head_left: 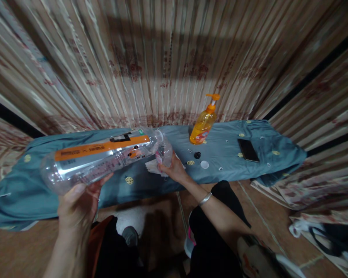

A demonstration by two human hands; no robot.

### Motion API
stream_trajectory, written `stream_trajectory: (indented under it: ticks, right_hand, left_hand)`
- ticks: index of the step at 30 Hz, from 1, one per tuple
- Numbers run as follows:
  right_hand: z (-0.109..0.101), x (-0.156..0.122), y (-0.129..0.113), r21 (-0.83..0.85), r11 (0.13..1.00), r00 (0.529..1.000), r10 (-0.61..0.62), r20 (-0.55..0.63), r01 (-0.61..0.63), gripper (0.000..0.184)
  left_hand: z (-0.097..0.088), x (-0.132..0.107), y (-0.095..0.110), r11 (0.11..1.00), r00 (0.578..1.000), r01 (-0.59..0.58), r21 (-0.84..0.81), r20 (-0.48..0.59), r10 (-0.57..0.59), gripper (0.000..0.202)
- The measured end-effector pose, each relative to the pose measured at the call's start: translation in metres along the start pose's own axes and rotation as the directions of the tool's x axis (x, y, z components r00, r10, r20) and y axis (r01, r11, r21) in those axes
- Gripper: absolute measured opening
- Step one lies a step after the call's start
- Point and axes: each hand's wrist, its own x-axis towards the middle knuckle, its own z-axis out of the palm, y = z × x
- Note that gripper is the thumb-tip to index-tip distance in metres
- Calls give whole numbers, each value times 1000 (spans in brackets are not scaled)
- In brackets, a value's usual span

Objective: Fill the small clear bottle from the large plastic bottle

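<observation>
My left hand (79, 197) is wrapped under the lower part of a large clear plastic bottle (101, 154) with an orange and silver label. The bottle lies nearly level in the air, its neck toward the right. My right hand (172, 168) grips a small clear plastic container (164, 151) close to the bottle's mouth. Whether the two touch is hard to make out. Neither shows any clear liquid. Below the right hand lies a white folded cloth or paper (155, 167), partly hidden.
A pump bottle (202, 125) of orange liquid stands on the blue-green cloth-covered table (223, 154). Near it lie a small black cap (197, 155) and a white disc (204, 165). A phone (248, 150) rests farther right. Striped curtains (168, 58) hang behind.
</observation>
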Motion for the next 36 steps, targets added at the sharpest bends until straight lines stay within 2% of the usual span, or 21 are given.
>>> stream_trajectory:
  ticks: [8,17,24,27,36]
  right_hand:
    - [0,-1,1,-13,1000,1000,9,-3,-9,62]
    - [1,0,2,-29,1000,1000,7,0,-7,61]
    - [3,1,5,-13,1000,1000,-13,-9,13,58]
    - [3,2,4,-35,999,1000,-5,-3,5,57]
    - [8,2,10,-26,999,998,-41,-52,39,50]
  left_hand:
    - [1,-1,-1,1000,999,24,5,-40,-24,59]
    - [1,1,-1,999,1000,13,-34,4,-13,84]
    - [-6,2,-7,998,999,34,-55,-13,-35,77]
    - [-7,2,-8,997,999,39,-69,13,-39,72]
    - [-9,4,-7,995,999,1,-104,42,3,72]
